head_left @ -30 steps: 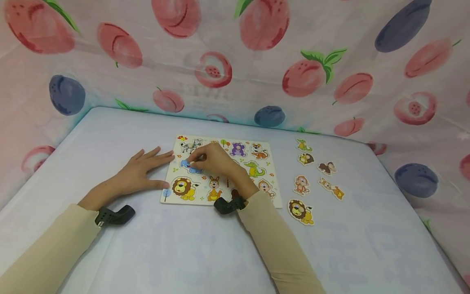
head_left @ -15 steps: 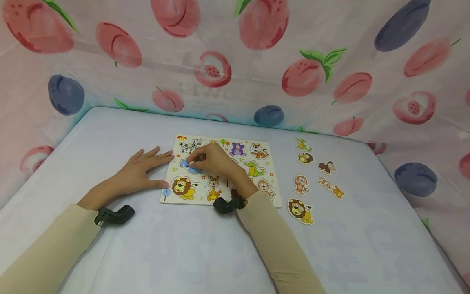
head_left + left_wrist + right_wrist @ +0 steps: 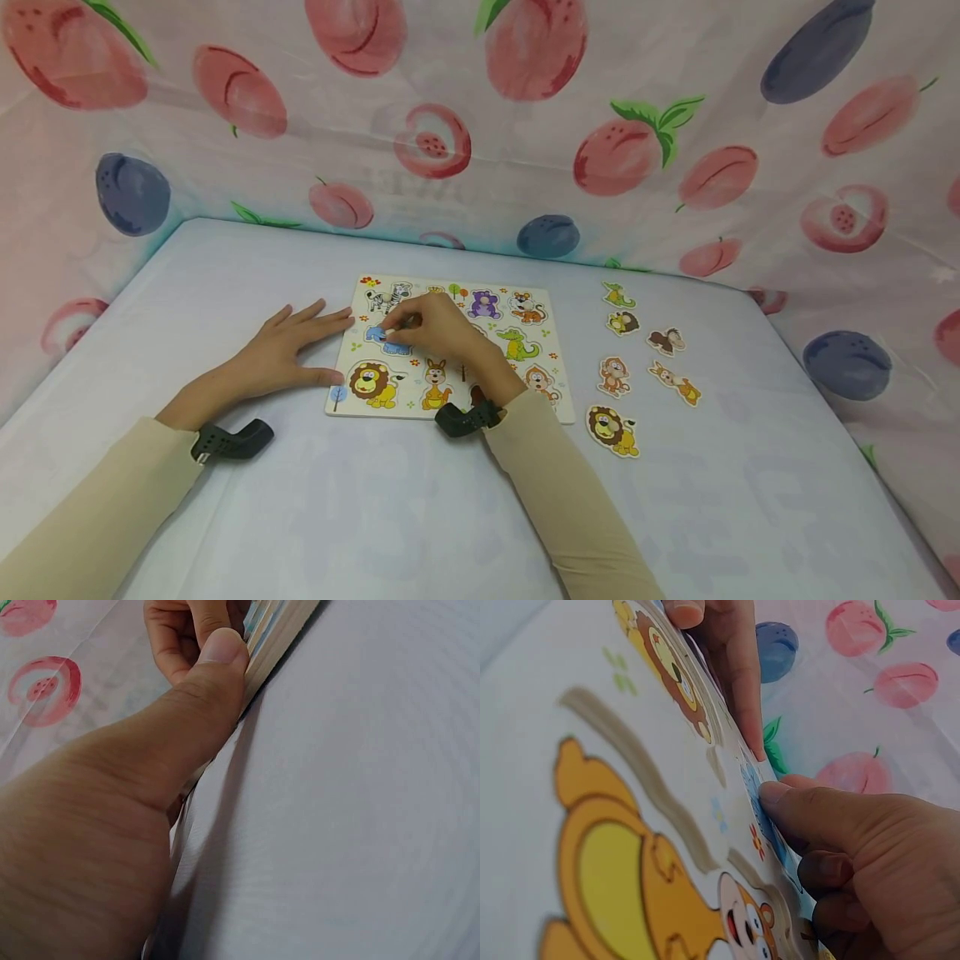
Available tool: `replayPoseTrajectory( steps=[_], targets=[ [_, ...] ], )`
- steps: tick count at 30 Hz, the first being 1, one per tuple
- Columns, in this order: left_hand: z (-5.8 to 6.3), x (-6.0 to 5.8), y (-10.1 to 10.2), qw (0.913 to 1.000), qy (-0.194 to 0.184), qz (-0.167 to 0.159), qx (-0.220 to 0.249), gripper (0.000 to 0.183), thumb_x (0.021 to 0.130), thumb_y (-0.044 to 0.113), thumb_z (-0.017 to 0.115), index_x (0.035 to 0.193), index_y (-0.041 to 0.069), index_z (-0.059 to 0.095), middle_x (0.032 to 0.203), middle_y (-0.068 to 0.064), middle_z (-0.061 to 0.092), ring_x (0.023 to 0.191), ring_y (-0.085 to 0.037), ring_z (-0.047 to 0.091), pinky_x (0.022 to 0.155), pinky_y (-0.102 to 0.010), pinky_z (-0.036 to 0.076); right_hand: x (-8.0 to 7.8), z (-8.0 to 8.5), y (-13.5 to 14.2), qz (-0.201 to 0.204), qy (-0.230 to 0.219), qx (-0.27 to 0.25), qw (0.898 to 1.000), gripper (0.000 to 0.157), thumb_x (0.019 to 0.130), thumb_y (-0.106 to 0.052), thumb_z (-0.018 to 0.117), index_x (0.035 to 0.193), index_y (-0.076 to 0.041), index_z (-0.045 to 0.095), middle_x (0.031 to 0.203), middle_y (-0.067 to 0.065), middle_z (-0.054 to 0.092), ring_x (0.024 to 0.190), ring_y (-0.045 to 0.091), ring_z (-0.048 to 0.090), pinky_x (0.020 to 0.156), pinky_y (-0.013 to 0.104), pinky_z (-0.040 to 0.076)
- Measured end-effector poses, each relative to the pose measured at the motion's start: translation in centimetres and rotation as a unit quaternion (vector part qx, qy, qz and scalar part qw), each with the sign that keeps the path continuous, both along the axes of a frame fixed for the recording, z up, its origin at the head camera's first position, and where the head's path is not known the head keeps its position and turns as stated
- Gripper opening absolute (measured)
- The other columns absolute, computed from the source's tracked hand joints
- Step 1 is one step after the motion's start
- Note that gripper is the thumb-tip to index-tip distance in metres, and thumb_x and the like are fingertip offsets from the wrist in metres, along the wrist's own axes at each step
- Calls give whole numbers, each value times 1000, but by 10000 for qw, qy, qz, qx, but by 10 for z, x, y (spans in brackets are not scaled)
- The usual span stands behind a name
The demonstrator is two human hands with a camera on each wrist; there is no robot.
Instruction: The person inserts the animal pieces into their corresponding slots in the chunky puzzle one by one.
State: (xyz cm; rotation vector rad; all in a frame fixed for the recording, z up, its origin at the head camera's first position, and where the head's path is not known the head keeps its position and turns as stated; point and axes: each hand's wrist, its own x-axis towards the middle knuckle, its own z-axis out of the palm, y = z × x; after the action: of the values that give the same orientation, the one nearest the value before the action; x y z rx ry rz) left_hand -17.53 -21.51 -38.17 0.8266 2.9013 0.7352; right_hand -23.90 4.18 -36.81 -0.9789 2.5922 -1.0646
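A white puzzle board (image 3: 564,407) with animal-shaped recesses lies on the table. My right hand (image 3: 442,333) is over its left part, thumb and fingers pinching the pale knob of a blue elephant puzzle piece (image 3: 399,347). The elephant lies at its place on the board; whether it sits flush cannot be told. At the board's left edge my left hand (image 3: 281,354) lies with fingers spread, thumb and fingertips touching the edge. In the left wrist view its thumb (image 3: 221,656) rests against the board's side. The right hand and wrist cover part of the board's middle.
Right of the board lie loose pieces: a crocodile (image 3: 618,294), a hedgehog (image 3: 622,322), a brown animal (image 3: 666,341), a monkey (image 3: 615,377), a kangaroo (image 3: 677,384) and a lion (image 3: 613,431). A fruit-patterned cloth (image 3: 495,150) stands behind the white-covered table (image 3: 352,517).
Both hands stay in nearly the same place, the right one still pinching the elephant puzzle piece. Only the head view shifts very slightly.
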Motion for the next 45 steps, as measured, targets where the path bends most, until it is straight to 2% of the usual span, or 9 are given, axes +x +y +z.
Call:
replayPoseTrajectory(
  steps=[27,35,45],
  targets=[
    [-1,0,0,10000,33,20,-2,85,79,58,69,147,16,40,153,-2,34,143,-34,13,112,-56,0,0,1,1,36,-114,-38,9999,10,86,-22,74,96,-21,74,86,-14,66,68,12,53,60,23,45],
    [-2,0,0,10000,21,12,29,84,79,57,70,147,16,41,152,-3,34,143,-35,13,112,-56,0,1,2,1,60,-246,14,9997,13,86,-21,73,99,-21,73,89,-14,66,73,11,56,64,23,47],
    [0,1,0,10000,-34,4,44,85,79,57,69,147,16,40,153,-2,33,144,-34,12,112,-56,0,3,7,0,155,20,235,9996,12,88,-17,71,100,-20,72,90,-12,65,73,11,55,65,22,47]
  ],
)
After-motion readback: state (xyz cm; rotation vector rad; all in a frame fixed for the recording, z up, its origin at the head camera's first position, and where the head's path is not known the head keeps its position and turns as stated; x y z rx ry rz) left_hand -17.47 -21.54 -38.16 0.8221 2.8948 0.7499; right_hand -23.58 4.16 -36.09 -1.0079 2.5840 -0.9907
